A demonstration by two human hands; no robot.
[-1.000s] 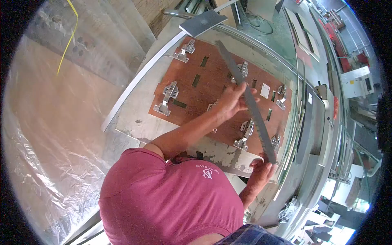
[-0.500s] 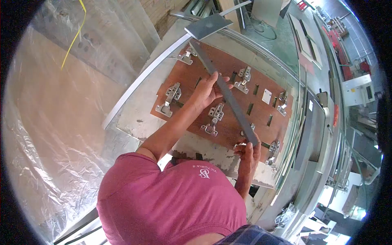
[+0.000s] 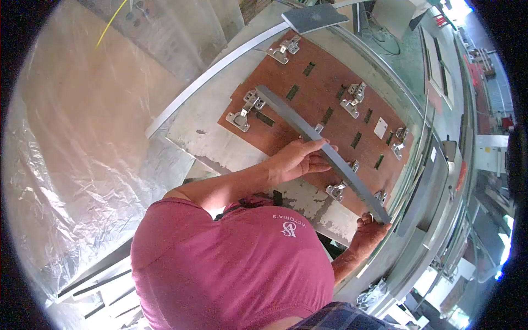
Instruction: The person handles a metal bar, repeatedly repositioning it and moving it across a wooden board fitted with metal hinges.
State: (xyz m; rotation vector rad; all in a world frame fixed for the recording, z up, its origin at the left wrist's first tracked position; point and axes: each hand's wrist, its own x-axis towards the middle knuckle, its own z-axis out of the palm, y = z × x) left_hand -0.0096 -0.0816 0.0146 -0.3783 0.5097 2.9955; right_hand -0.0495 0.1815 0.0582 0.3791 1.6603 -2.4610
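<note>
A long, flat dark-grey strip (image 3: 291, 114) slants over a reddish-brown board (image 3: 286, 132). My left hand (image 3: 300, 159) grips the strip near its middle, thumb on top and fingers beneath. At the strip's near right end, my right hand (image 3: 371, 236) has its fingers closed round it. Several metal cabinet hinges are fixed on the board, among them one hinge (image 3: 245, 110) by the strip's far end and another hinge (image 3: 355, 100) beyond it. The strip partly covers hinges lying under it. A small white card (image 3: 380, 128) rests on the board between dark slots.
The board lies on a worn, pale worktop (image 3: 198, 135). A dark rectangular plate (image 3: 313, 18) sits at the far edge, beside a long white strip (image 3: 212, 80). Plastic sheeting (image 3: 82, 143) covers panels at left. Long thin strips and a machine (image 3: 489, 151) are on the right.
The dark-grey strip has come nearer my body and shifted right, with both hands still on it. My view has shifted, so the board appears farther up and right.
</note>
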